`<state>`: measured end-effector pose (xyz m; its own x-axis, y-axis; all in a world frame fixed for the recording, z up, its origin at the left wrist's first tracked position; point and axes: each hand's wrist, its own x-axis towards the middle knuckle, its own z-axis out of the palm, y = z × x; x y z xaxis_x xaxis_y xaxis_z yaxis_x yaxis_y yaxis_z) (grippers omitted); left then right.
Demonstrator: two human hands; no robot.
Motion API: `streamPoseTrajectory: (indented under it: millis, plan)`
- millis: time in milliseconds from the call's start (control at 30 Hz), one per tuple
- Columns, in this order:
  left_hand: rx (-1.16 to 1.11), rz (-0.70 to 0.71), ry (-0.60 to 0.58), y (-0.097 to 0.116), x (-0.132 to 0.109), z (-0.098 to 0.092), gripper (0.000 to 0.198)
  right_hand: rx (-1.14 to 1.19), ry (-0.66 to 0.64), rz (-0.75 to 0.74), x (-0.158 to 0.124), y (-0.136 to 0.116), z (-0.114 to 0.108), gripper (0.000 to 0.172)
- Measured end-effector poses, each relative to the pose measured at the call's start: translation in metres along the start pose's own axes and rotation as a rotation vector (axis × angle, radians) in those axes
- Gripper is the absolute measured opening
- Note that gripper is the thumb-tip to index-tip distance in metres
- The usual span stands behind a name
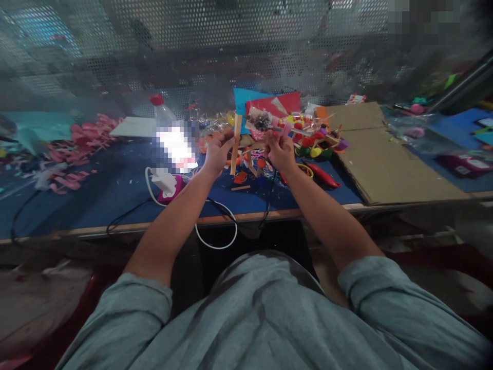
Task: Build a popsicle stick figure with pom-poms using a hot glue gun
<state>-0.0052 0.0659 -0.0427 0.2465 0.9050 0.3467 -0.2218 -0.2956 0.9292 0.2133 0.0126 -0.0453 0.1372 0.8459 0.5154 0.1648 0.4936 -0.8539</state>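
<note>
We are holding wooden stick (236, 146) near upright in left hand (219, 150), over blue table (84, 205) — right hand (280, 152) is pinching pink piece (285, 129), apart from stick; pick-up is looking done, handling is seeming unfinished — loose scraps (261, 163) are lying between hands

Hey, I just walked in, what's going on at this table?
A person is working with both bare hands over a blue table. The left hand holds a flat wooden stick nearly upright, while the right hand appears to pinch a small pink strip. The hands are apart, with a pile of colourful bits between and around them. Cardboard lies to the right, and a red-capped bottle stands to the left.
</note>
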Motion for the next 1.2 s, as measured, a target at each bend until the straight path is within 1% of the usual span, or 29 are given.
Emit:
streamPoseTrajectory:
  millis: [67,133,300,467,600,867,1067,1133,1200]
  plan:
    - [-0.016,0.004,-0.005,-0.0002,0.0,0.0,0.032,0.049,0.079,-0.01,0.0005,-0.0016,0.0014,0.076]
    - [-0.026,0.003,-0.013,-0.0005,0.0001,-0.0002,0.033,0.081,0.104,-0.016,0.0005,-0.0038,0.0024,0.074]
    - [-0.024,0.003,-0.008,-0.0019,0.0003,-0.0004,0.036,0.102,0.069,-0.006,0.0,-0.0065,0.0028,0.074]
    - [-0.021,0.029,-0.012,-0.004,0.0008,0.0,0.04,0.091,0.085,0.021,0.001,-0.0044,0.0026,0.077]
    - [-0.024,0.033,-0.008,-0.0048,0.0009,-0.0003,0.043,0.074,0.078,0.024,0.0002,-0.0047,0.0017,0.076]
    - [0.002,0.004,-0.01,-0.0015,-0.0003,-0.0005,0.037,0.008,0.078,0.005,-0.0018,-0.0034,-0.0001,0.076]
    - [0.002,0.013,-0.016,-0.0004,-0.0015,0.001,0.052,-0.015,0.079,-0.003,-0.0021,-0.0034,-0.0018,0.074]
    - [-0.004,0.02,-0.016,-0.0005,-0.0015,0.0013,0.053,-0.049,0.079,-0.013,-0.0024,-0.0039,-0.0024,0.072]
    - [-0.006,0.018,-0.017,-0.0005,-0.0013,0.0012,0.05,-0.068,0.079,-0.012,-0.0025,-0.0039,-0.0027,0.07]
